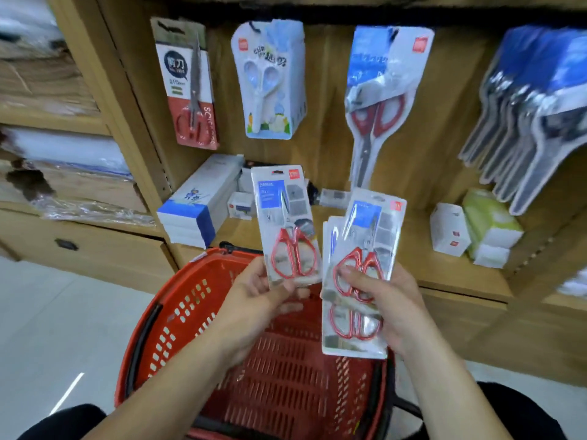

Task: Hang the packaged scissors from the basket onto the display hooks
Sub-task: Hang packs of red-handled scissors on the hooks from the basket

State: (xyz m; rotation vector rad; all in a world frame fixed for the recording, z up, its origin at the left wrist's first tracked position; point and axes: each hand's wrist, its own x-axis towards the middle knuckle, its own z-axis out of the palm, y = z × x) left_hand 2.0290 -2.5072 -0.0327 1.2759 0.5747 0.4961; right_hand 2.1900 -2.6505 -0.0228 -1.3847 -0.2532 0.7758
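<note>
My left hand pinches the bottom edge of one pack of red-handled scissors and holds it upright. In my right hand is a fanned stack of two or three of the same scissors packs, thumb across the front. Both hands hover over a red plastic basket on the floor; its visible inside looks bare. Above, other scissors packs hang on the wooden display wall: a red and white card, a pale blue child's pair, a long red-handled pair and a thick bunch at the right.
A shelf below the hanging packs carries a white and blue box stack, small white boxes and green boxes. Wooden shelving with wrapped paper stacks and a drawer stands at the left. Pale floor lies left of the basket.
</note>
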